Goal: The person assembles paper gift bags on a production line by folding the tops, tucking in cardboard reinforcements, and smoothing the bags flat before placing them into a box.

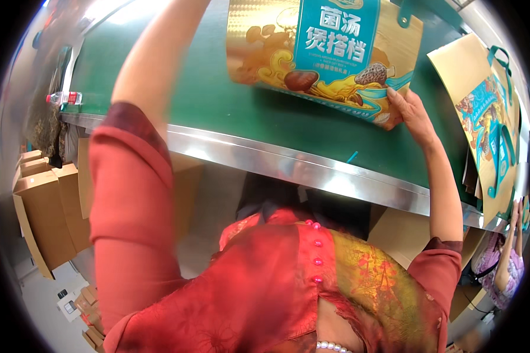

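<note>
Head view shows the box (330, 53) over the worktop (218, 109), extending up and left from the right hand (414, 115), which grips its lower right corner, its longer visible side running left-right, the left hand out of frame, state untellable.

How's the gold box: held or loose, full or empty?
Held: right hand grips the gold box at its lower-right corner, thumb on front. Full or empty: cannot tell; inside hidden.

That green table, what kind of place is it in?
Probably a packing workshop: there's a long, metal-edged green table, similar gold-and-teal boxes at it, and brown cardboard cartons nearby.
</note>
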Available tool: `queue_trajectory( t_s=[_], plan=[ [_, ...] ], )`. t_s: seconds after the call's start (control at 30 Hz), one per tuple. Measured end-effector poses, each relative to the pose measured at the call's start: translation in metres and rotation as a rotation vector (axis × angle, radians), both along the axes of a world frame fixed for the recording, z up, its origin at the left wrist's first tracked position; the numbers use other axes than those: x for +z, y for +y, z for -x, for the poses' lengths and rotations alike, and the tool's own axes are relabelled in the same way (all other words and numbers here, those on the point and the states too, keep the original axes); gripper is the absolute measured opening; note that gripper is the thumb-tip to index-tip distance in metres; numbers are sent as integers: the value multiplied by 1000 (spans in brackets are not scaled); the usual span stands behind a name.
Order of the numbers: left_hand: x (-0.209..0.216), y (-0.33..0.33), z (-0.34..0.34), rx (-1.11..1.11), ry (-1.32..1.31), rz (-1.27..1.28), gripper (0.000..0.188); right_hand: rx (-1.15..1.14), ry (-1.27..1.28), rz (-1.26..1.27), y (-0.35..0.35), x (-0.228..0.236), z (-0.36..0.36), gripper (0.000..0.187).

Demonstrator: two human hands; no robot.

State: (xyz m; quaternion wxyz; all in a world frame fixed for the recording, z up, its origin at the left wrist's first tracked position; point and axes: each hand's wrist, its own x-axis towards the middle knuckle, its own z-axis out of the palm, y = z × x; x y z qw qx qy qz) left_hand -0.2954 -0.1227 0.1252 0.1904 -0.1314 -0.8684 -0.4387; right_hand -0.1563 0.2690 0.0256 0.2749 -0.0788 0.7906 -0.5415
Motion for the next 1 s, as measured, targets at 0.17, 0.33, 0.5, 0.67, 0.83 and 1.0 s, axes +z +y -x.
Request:
queue_trajectory(
  t_s=[0.17,0.33,0.5,0.67,0.83,1.0],
  plan=[
    [-68,-37,-111,246,-83,-531,44,-74,-78,-10,1,-1,8,37],
    [-109,19,-205,-38,-551,-585,38,-104,55,37,0,-7,13,40],
    [-129,31,-201,125,-539,-623,37,-224,233,-35,-17,-1,32,35],
    [-122,44,-195,518,-592,41,53,-227,426,-364,-29,-20,48,48],
    [-143,50,-195,633,-428,368,75,-280,392,-766,-32,-34,52,62],
    [-135,53,-187,654,-522,450,80,-136,489,-1115,-50,-11,45,64]
  ],
)
